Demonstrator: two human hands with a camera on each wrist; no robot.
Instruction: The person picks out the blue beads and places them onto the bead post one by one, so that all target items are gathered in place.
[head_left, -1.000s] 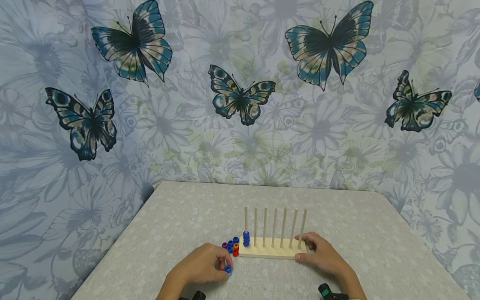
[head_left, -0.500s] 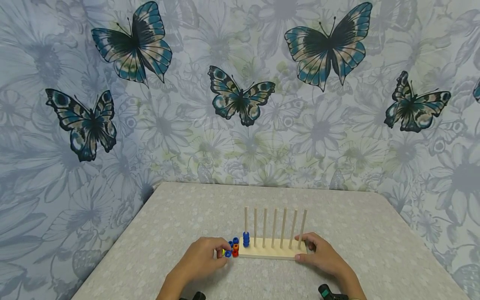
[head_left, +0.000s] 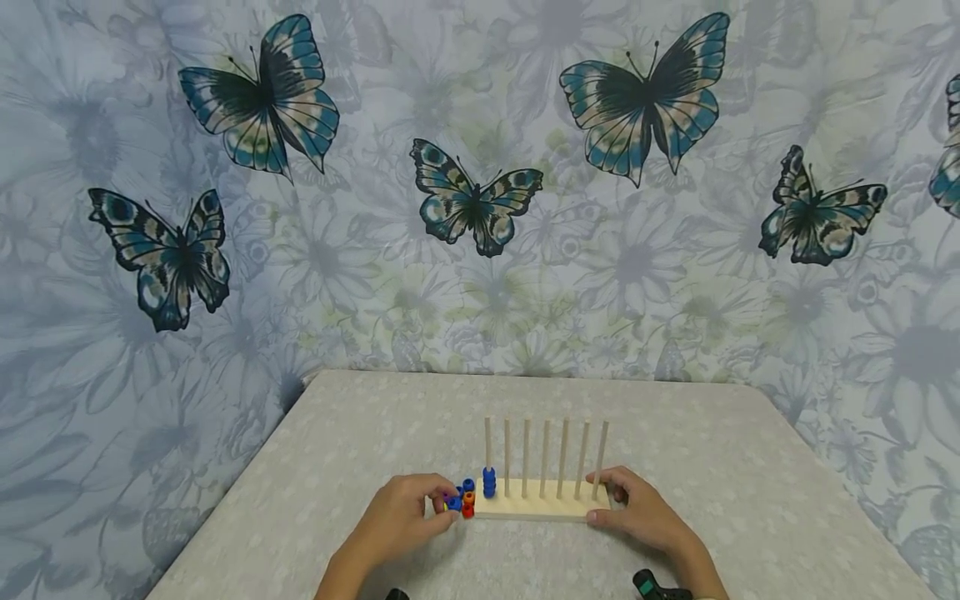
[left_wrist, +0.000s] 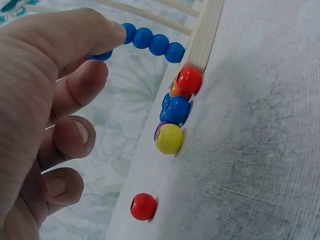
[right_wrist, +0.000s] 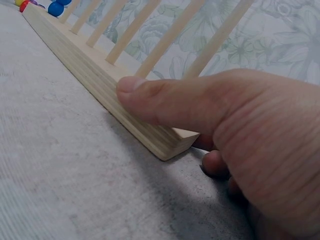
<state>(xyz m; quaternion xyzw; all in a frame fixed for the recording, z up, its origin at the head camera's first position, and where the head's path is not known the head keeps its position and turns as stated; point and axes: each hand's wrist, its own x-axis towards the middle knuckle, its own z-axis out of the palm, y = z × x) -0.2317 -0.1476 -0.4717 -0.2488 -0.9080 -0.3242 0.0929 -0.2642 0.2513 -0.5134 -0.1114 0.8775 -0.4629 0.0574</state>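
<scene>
My left hand [head_left: 405, 504] pinches a blue bead [left_wrist: 100, 56] between thumb and fingers, mostly covered by them in the left wrist view. It is at the left of a wooden peg board [head_left: 536, 510] with a row of upright pegs. The leftmost peg carries a stack of several blue beads [head_left: 489, 483]; the other pegs are bare. My right hand [head_left: 637, 508] grips the board's right end, thumb on the near side, fingers behind. Loose beads lie against the board's left end, among them a red bead [left_wrist: 189, 79], a blue bead [left_wrist: 178, 109] and a yellow bead [left_wrist: 169, 139].
A separate red bead [left_wrist: 143, 206] lies apart from the cluster. A pale patterned cloth covers the table [head_left: 675, 433], which reaches back to a wall [head_left: 495, 317] printed with flowers and butterflies. A dark wrist device [head_left: 660, 586] shows near the right wrist.
The left hand has brought the blue bead forward from the near side, up beside the loose beads. The right hand keeps its grip on the board. The head view has shifted slightly.
</scene>
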